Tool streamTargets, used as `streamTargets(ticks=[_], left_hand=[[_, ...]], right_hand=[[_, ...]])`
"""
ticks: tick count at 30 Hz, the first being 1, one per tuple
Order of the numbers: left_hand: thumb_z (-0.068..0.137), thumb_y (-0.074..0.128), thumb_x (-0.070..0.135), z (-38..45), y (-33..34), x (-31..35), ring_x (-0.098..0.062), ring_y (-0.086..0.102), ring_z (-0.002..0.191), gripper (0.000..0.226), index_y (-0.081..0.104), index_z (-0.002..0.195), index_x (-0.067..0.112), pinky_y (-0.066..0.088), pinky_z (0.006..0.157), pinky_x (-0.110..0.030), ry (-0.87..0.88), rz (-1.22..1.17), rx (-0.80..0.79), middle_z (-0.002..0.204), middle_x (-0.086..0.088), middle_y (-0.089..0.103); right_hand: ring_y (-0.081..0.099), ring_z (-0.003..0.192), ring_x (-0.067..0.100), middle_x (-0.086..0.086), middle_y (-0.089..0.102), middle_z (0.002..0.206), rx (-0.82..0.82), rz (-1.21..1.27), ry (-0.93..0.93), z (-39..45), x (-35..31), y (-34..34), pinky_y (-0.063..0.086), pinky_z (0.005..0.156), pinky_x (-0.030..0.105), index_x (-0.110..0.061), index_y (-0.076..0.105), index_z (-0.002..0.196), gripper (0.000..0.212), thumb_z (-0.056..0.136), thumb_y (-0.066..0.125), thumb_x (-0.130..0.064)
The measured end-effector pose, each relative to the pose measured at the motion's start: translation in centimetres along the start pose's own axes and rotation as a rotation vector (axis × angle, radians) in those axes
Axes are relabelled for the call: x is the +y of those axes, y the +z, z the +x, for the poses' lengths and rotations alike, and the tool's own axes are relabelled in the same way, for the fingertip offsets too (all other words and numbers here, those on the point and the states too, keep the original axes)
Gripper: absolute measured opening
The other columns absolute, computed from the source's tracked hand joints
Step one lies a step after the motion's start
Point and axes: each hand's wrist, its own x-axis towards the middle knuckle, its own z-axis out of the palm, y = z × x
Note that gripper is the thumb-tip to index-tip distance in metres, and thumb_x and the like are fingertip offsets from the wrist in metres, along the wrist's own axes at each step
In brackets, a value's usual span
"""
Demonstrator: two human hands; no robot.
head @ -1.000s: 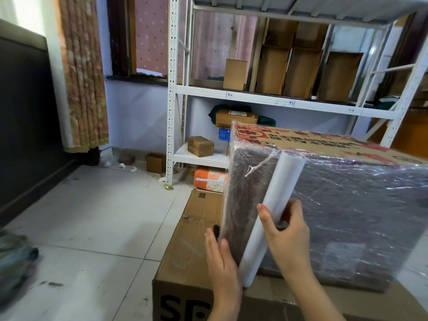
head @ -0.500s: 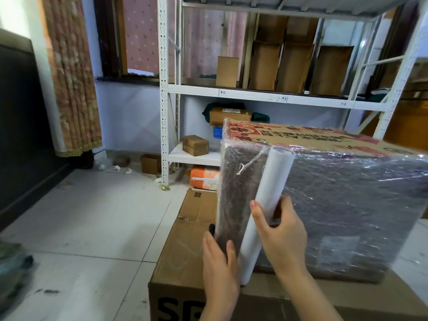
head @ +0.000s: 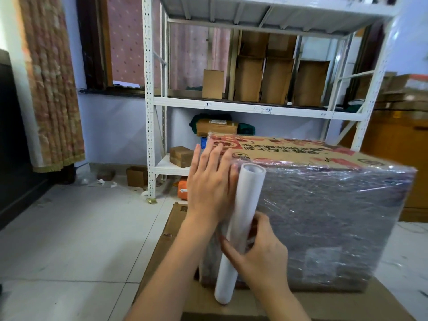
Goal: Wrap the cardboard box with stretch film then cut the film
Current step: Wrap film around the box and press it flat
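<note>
Right fingers [head: 231,247] clamp the roll [head: 240,228], its long axis tilted toward one o'clock; left fingers [head: 213,156] lie straight on the box [head: 324,216].

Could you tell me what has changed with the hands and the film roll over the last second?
The left hand rose from the box's lower corner and now lies flat on its upper corner. The right hand still grips the film roll, upright against the wrapped cardboard box.

1. My right hand [head: 261,256] grips the film roll [head: 238,230] against the wrapped box [head: 324,218].
2. My left hand [head: 210,184] lies flat on the box's near corner.
3. The box sits on a bigger carton [head: 162,258].
</note>
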Motion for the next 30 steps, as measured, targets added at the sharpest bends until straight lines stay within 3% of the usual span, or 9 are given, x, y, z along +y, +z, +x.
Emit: streamTargets(ticks=[3, 5, 9, 12, 14, 16, 22, 26, 30], left_hand=[[0.094, 0.037, 0.021, -0.2, 0.6, -0.8, -0.032, 0.056, 0.112, 0.034, 0.059, 0.112, 0.003, 0.032, 0.107, -0.04, 0.044, 0.016, 0.032, 0.113, -0.015, 0.063], [0.092, 0.038, 0.022, -0.1, 0.6, -0.9, -0.029, 0.056, 0.102, 0.029, 0.056, 0.107, 0.004, 0.043, 0.095, -0.04, 0.053, -0.02, 0.066, 0.104, -0.015, 0.063], [0.101, 0.026, 0.033, 0.2, 0.6, -1.0, -0.024, 0.047, 0.092, 0.044, 0.058, 0.099, 0.002, 0.038, 0.08, -0.031, 0.08, -0.092, 0.103, 0.096, -0.015, 0.061], [0.101, 0.027, 0.034, 0.1, 0.9, -1.3, -0.025, 0.048, 0.092, 0.046, 0.059, 0.099, 0.001, 0.039, 0.08, -0.032, 0.079, -0.121, 0.11, 0.097, -0.015, 0.061], [0.1, 0.029, 0.033, 0.1, 0.9, -1.2, -0.025, 0.048, 0.093, 0.045, 0.06, 0.099, 0.0, 0.039, 0.081, -0.033, 0.065, -0.136, 0.12, 0.097, -0.015, 0.061], [0.1, 0.029, 0.032, 0.1, 1.0, -1.0, -0.025, 0.047, 0.092, 0.045, 0.06, 0.099, -0.001, 0.039, 0.08, -0.033, 0.055, -0.136, 0.133, 0.096, -0.016, 0.061], [0.098, 0.036, 0.028, 0.0, 1.0, -1.0, -0.023, 0.045, 0.09, 0.036, 0.059, 0.095, 0.001, 0.038, 0.077, -0.033, 0.035, -0.141, 0.14, 0.093, -0.015, 0.061], [0.098, 0.035, 0.03, 0.0, 1.0, -1.0, -0.023, 0.044, 0.09, 0.037, 0.059, 0.093, 0.001, 0.038, 0.076, -0.033, 0.042, -0.178, 0.142, 0.093, -0.015, 0.061], [0.098, 0.036, 0.029, 0.0, 1.1, -1.2, -0.022, 0.044, 0.089, 0.038, 0.059, 0.093, 0.001, 0.038, 0.076, -0.032, 0.043, -0.204, 0.139, 0.092, -0.014, 0.061]], right_hand=[[0.059, 0.082, 0.003, -0.018, 0.056, 0.091, -0.038, 0.051, 0.085, 0.3, -0.1, -0.5, 0.053, 0.073, 0.027, -0.038, 0.036, 0.094, 0.047, 0.069, 0.074, -0.051], [0.058, 0.081, 0.001, -0.018, 0.057, 0.092, -0.059, 0.12, 0.141, 0.5, 0.1, -1.1, 0.052, 0.072, 0.022, -0.037, 0.039, 0.095, 0.044, 0.071, 0.075, -0.043], [0.052, 0.075, -0.005, -0.032, 0.04, 0.092, -0.078, 0.155, 0.105, 0.4, -0.1, -2.2, 0.046, 0.066, 0.009, -0.039, 0.022, 0.11, 0.062, 0.075, 0.073, -0.04], [0.05, 0.079, -0.001, -0.027, 0.037, 0.092, -0.034, 0.074, 0.083, 0.2, 0.0, -2.2, 0.05, 0.071, 0.016, -0.036, 0.027, 0.116, 0.064, 0.073, 0.074, -0.045], [0.052, 0.072, 0.004, -0.02, 0.039, 0.086, 0.067, 0.016, 0.028, 0.3, 0.3, -1.8, 0.05, 0.062, 0.024, -0.033, 0.04, 0.102, 0.051, 0.069, 0.076, -0.047], [0.053, 0.071, 0.007, -0.015, 0.039, 0.086, 0.094, 0.032, 0.039, 0.2, 0.5, -1.6, 0.051, 0.059, 0.028, -0.033, 0.037, 0.09, 0.049, 0.066, 0.077, -0.046], [0.061, 0.074, 0.006, -0.009, 0.055, 0.085, -0.007, 0.409, 0.272, -0.1, -0.3, -1.5, 0.054, 0.067, 0.034, -0.03, 0.033, 0.089, 0.051, 0.07, 0.08, -0.028], [0.057, 0.086, 0.002, -0.016, 0.054, 0.097, -0.132, 0.481, 0.326, 0.4, 0.4, -2.3, 0.052, 0.073, 0.026, -0.035, 0.036, 0.1, 0.059, 0.064, 0.084, -0.035], [0.063, 0.079, 0.001, -0.012, 0.064, 0.088, -0.196, 0.548, 0.345, -0.2, 1.1, -2.7, 0.056, 0.074, 0.03, -0.035, 0.05, 0.095, 0.037, 0.071, 0.077, -0.038]])
